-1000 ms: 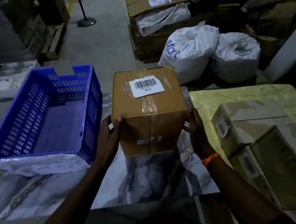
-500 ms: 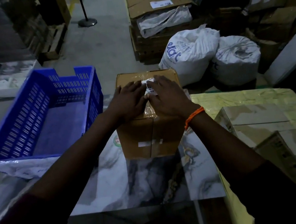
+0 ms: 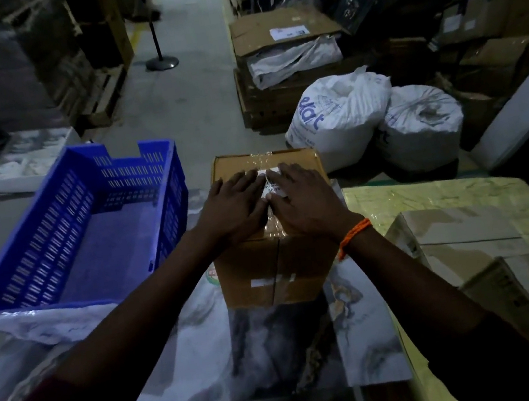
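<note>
A blue crate [image 3: 165,195] is seen well left of the fingers. A brown, taped box [image 3: 277,267] is stood on the marbled table [image 3: 263,356], directly under the fingers, and its white label [image 3: 272,188] is mostly covered. The left hand [image 3: 234,205] and right hand [image 3: 304,199] are laid flat on its top with fingers straight, and nothing is gripped. A second ago the sides were held and the label was bare. Counted: one crate, one box, two hands, two sacks [image 3: 336,116] beyond the right fingers, two cartons [image 3: 470,237] to their right.
</note>
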`<state>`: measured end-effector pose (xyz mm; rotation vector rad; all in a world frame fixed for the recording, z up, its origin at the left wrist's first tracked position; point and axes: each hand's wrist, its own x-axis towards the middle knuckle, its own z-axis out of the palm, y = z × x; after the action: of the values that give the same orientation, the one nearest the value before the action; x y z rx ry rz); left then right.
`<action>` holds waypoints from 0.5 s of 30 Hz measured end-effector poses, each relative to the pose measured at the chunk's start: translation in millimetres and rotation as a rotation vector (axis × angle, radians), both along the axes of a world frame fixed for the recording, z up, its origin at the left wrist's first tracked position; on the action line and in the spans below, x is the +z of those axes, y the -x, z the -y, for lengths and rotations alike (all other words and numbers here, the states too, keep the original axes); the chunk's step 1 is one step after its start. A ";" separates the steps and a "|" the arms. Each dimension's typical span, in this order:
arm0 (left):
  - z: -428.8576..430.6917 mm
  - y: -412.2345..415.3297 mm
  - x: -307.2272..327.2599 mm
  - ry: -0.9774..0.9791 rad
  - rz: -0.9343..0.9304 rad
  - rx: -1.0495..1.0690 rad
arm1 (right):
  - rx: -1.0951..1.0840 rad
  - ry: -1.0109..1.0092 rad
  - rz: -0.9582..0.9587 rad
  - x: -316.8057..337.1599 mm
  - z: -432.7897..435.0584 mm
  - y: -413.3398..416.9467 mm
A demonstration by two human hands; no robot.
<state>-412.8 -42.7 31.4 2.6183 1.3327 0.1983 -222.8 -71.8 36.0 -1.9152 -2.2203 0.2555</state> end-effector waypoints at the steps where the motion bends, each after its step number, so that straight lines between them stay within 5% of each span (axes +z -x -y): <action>1: 3.1 2.3 0.0 0.003 0.001 0.003 | 0.004 -0.006 0.003 0.2 3.6 -1.6; 15: 34.3 22.8 -31.5 -0.074 0.055 0.086 | -0.225 -0.055 0.081 -23.4 44.2 -9.2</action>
<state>-435.5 -77.0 -0.1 2.5973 1.4464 0.3367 -213.6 -116.0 12.7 -2.1571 -2.0111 0.0828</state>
